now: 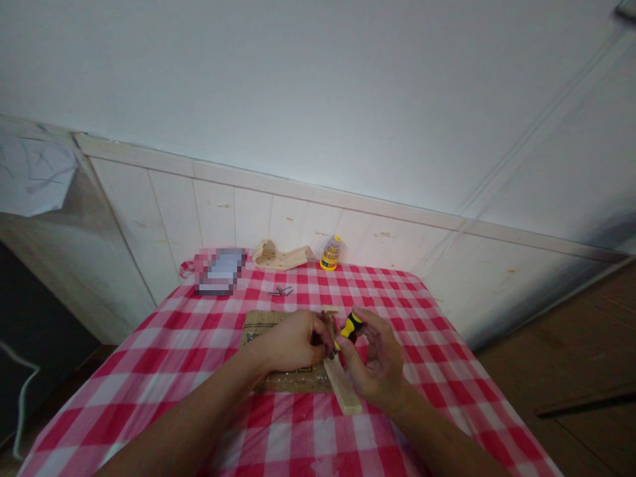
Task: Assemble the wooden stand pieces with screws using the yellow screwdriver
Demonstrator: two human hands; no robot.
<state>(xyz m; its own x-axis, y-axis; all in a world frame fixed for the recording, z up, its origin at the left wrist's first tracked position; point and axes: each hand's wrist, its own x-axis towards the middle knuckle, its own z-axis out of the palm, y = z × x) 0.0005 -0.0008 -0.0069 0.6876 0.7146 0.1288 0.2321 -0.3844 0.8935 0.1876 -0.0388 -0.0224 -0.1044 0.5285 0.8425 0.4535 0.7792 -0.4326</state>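
My right hand (373, 361) is closed round a yellow and black screwdriver (350, 326), its tip pointing down at a pale wooden strip (344, 389). My left hand (293, 341) is curled over the strip's far end, fingers pinched close to the screwdriver tip; what they pinch is too small to make out. Both hands rest over a brown cardboard sheet (258, 324) lying on the red and white checked tablecloth (199, 344).
Several loose screws (281, 290) lie beyond the cardboard. At the table's back edge are curved wooden pieces (278, 256), a yellow-lidded jar of bits (330, 252) and a blurred-out object (220, 270). A white panelled wall stands behind. Wooden floor lies right.
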